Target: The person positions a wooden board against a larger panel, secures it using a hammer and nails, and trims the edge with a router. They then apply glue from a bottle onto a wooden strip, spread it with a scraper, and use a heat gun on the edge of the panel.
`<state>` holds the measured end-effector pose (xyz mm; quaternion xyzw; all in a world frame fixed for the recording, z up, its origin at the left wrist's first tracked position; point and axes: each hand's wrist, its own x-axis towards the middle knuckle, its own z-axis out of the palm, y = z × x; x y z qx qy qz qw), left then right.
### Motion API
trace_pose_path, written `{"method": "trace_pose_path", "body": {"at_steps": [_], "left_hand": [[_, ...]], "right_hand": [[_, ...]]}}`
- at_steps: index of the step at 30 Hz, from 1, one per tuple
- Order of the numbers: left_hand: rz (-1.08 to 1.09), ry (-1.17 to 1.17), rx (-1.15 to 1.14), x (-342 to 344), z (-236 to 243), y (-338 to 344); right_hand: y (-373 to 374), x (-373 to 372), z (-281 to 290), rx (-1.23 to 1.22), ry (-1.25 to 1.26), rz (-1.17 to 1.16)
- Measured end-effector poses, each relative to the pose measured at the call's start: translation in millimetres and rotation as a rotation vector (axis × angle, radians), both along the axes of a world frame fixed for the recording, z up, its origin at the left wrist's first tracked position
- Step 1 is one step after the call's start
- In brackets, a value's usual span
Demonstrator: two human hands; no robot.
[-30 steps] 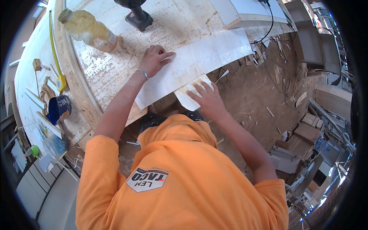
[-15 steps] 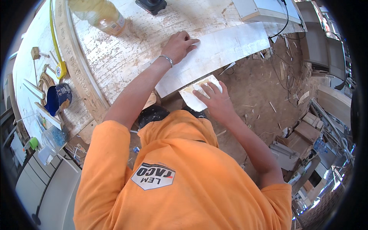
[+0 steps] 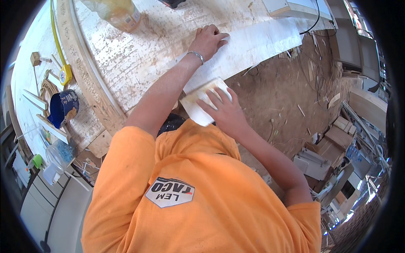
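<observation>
I have the left hand (image 3: 209, 43), fingers bent, at the far edge of the white sheet (image 3: 257, 46) on the table (image 3: 164, 25); whether it grips I cannot make out. In the right hand (image 3: 228, 110), fingers spread on top, I hold the stained white pad (image 3: 195, 108) beside the sheet's near edge.

The left hand (image 3: 208, 43) is loosely curled, the left arm (image 3: 165, 92) outstretched. The right hand (image 3: 225, 111) lies spread, palm down, right elbow (image 3: 298, 187) bent.
</observation>
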<state>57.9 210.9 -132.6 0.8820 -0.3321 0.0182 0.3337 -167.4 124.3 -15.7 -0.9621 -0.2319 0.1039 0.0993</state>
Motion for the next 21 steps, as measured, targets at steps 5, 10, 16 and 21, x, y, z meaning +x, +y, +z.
{"method": "trace_pose_path", "body": {"at_steps": [5,10,16,21], "left_hand": [[-0.009,0.019,-0.046,3,0,0],[0.021,0.02,-0.039,1,2,-2],[0.007,0.019,-0.037,1,7,-6],[0.011,0.022,-0.027,2,8,-4]], "right_hand": [[19,9,-19,0.011,-0.046,-0.069],[-2,-12,3,-0.042,0.069,-0.068],[1,26,-10,-0.031,-0.047,-0.085],[-11,0,-4,-0.056,0.085,-0.067]]}}
